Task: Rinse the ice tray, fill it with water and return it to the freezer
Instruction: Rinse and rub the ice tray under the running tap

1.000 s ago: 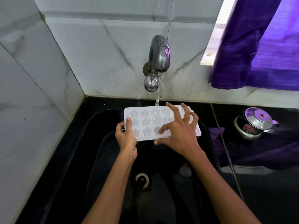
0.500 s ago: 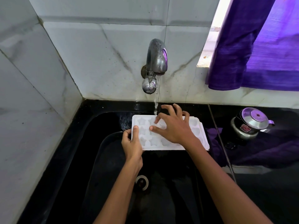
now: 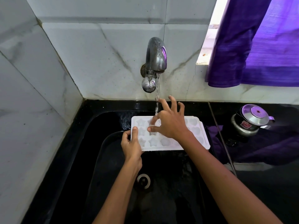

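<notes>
Over the black sink (image 3: 90, 159), under the running tap (image 3: 155, 57), the white ice tray (image 3: 165, 143) sits level with its star and heart moulds up. The left hand (image 3: 131, 144) grips the tray's left end, thumb on the top rim, while the right hand (image 3: 169, 123) lies spread over the middle moulds, fingertips in the water stream (image 3: 156, 104). A small steel pot (image 3: 250, 120) stands on the dark surface (image 3: 267, 183) to the right, below a purple curtain (image 3: 252, 46).
</notes>
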The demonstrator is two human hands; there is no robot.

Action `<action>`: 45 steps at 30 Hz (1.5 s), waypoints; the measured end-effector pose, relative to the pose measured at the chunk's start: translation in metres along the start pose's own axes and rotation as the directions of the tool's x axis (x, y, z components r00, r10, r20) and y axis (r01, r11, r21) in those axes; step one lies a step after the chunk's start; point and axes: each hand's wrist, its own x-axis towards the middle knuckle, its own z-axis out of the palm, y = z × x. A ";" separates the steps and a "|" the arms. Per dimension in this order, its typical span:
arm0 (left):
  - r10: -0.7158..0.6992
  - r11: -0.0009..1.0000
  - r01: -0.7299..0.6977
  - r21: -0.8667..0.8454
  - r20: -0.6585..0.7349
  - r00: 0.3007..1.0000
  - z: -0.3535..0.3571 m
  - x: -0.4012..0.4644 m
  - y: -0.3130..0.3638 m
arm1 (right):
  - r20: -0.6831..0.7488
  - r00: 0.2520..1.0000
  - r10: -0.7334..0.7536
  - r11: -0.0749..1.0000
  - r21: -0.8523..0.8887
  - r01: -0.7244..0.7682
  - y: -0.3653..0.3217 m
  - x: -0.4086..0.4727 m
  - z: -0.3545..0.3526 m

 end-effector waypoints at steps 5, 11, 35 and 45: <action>0.007 1.000 -0.007 0.015 -0.002 1.000 -0.002 0.000 -0.002 | 0.098 0.995 0.008 1.000 -0.026 -0.005 -0.001 0.002 0.001; -0.014 1.000 0.014 0.013 0.005 1.000 -0.002 0.003 -0.003 | 0.112 0.994 0.016 0.999 0.034 -0.020 0.000 0.004 0.001; -0.025 1.000 0.025 -0.010 0.007 1.000 0.015 0.014 0.002 | 0.067 0.996 0.066 0.997 0.025 -0.068 0.003 -0.015 0.005; -0.067 0.997 0.067 -0.034 0.015 0.998 0.016 0.011 -0.002 | 0.095 0.994 0.061 0.997 0.051 -0.066 0.004 -0.018 0.008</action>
